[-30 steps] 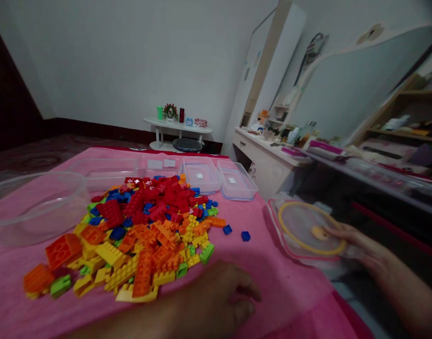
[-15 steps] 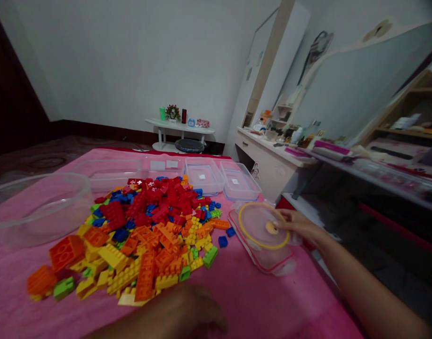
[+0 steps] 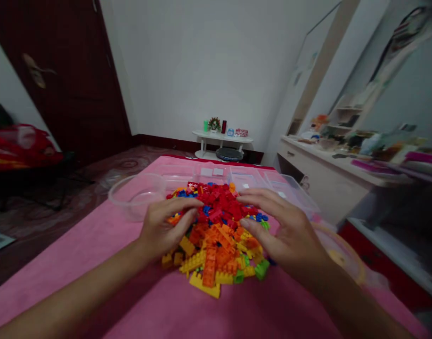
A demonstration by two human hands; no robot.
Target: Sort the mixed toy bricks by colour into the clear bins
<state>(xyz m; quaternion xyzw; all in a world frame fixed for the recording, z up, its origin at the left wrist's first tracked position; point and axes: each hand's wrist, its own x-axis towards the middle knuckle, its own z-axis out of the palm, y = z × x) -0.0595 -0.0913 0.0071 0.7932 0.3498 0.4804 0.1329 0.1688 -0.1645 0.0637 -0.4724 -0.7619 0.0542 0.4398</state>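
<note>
A heap of toy building bricks [image 3: 219, 230], red, orange, yellow, blue and green, lies on a pink cloth [image 3: 131, 301]. My left hand [image 3: 164, 228] cups the heap's left side, fingers curved and apart against the bricks. On the right side rests my right hand [image 3: 281, 230], fingers spread over the bricks. Neither hand has a brick lifted clear of the heap. A round lidded clear container with a yellow ring [image 3: 343, 256] sits just right of my right wrist.
A clear round bowl [image 3: 136, 195] stands left of the heap. Several clear rectangular tubs [image 3: 289, 190] line the far edge of the cloth. A dark door [image 3: 67, 70] is at the left, a cluttered desk [image 3: 329, 165] at the right, a small white table [image 3: 223, 139] by the far wall.
My right hand left the round lidded container on the cloth and came to the heap. My left hand rose from the cloth to the heap's left side. The view swung left.
</note>
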